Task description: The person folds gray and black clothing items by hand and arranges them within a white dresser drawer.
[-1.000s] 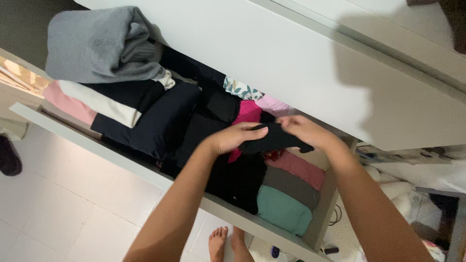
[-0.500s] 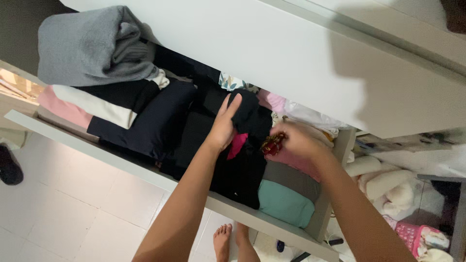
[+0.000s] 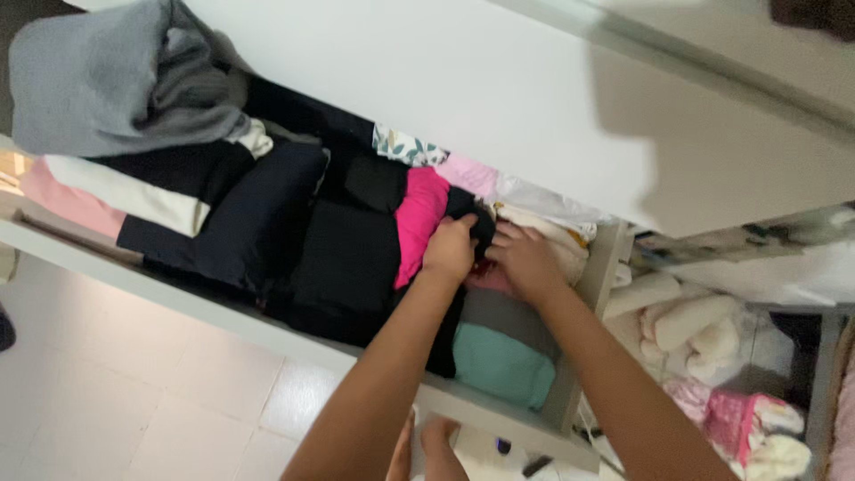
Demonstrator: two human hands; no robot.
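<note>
Both my hands are down in an open white drawer (image 3: 570,374) packed with folded clothes. My left hand (image 3: 450,249) is curled around a small black garment (image 3: 481,227) that is wedged between a bright pink piece (image 3: 419,218) and a cream piece (image 3: 552,236). My right hand (image 3: 527,260) lies right beside it, with bent fingertips touching the same black garment; its grip is hidden. Under my forearms lie a grey folded piece (image 3: 503,312) and a teal one (image 3: 499,365).
Black and navy folded clothes (image 3: 338,258) fill the drawer's middle, with a grey sweater (image 3: 107,80) heaped at the left end. A white cabinet front (image 3: 499,98) rises behind. Soft toys and pink items (image 3: 712,356) sit on the right. My feet (image 3: 427,445) stand on pale floor tiles.
My left hand slid right from the black pile to the gap beside the pink piece. My right hand came in next to it, and the pink piece now lies more exposed.
</note>
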